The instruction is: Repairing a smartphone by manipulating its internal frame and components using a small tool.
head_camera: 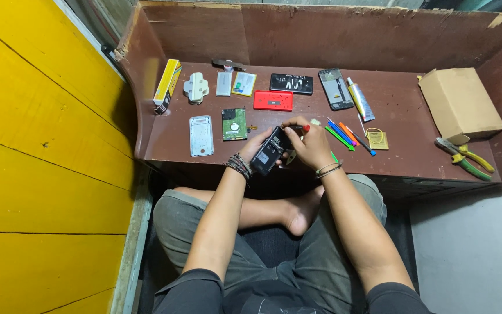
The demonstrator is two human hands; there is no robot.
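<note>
1. While cradled over the desk edge, phone sits just below the green board, long axis tilted up-right toward the red tray.
2. Left hand: under and left of phone, fingers curled round its body, wrist bent inward with bracelets.
3. Right hand: right of phone, nearer its upper end, fingertips pinching a red-tipped tool that points left at the phone's top.
4. Right of the green board: coloured pry tools, untouched; cardboard box and pliers far right.
</note>
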